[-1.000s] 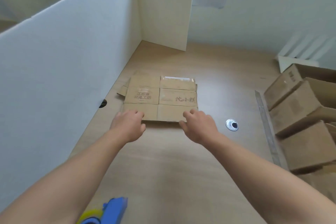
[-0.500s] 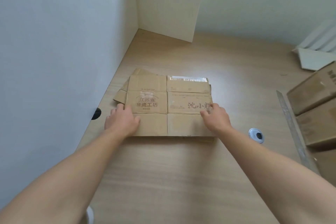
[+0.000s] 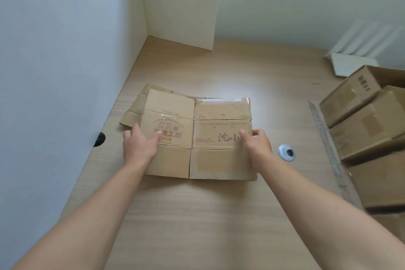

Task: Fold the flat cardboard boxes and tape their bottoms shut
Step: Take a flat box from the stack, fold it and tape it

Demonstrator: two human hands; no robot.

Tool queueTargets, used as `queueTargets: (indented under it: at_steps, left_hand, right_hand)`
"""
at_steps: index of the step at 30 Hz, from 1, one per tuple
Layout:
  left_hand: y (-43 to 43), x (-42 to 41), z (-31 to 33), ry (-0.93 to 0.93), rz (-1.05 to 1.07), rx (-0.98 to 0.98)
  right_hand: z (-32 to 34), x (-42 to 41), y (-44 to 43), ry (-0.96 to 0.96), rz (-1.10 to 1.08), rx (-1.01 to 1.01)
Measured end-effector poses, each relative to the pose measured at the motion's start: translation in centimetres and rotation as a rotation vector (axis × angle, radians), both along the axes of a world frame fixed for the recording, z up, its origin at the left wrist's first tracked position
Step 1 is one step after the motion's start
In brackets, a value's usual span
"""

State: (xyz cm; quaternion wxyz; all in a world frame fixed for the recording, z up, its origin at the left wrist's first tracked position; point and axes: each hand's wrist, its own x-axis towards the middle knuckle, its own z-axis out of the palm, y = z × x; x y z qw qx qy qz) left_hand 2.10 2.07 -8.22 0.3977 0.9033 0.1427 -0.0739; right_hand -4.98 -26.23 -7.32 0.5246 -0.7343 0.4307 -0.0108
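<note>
A flat brown cardboard box (image 3: 197, 138) with printed characters lies on the wooden table (image 3: 197, 215), on top of another flat piece (image 3: 134, 112) that sticks out at its left. My left hand (image 3: 138, 147) holds the box's left edge, thumb on the printed panel, fingers alongside the edge. My right hand (image 3: 259, 147) pinches the right edge at mid-height, thumb on top and fingers curled round the side. The box stays flat, creases visible.
A white partition (image 3: 65, 72) walls the left side and back corner. Several made-up cardboard boxes (image 3: 361, 120) are stacked at the right behind a metal ruler (image 3: 326, 138). A cable grommet (image 3: 286, 152) sits right of the box, and a hole (image 3: 99, 139) at the left.
Both hands moved from the box's near edge up to its left and right edges and took hold. The view shifted closer; the blue tape dispenser dropped out of sight.
</note>
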Motion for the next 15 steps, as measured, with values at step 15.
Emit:
queueTargets:
  at_steps: [15]
  left_hand:
    - [-0.7,-20.1,7.2,-0.351,-0.083,-0.621]
  right_hand:
    - [6.0,-23.9,-5.6,-0.396,0.109,0.278]
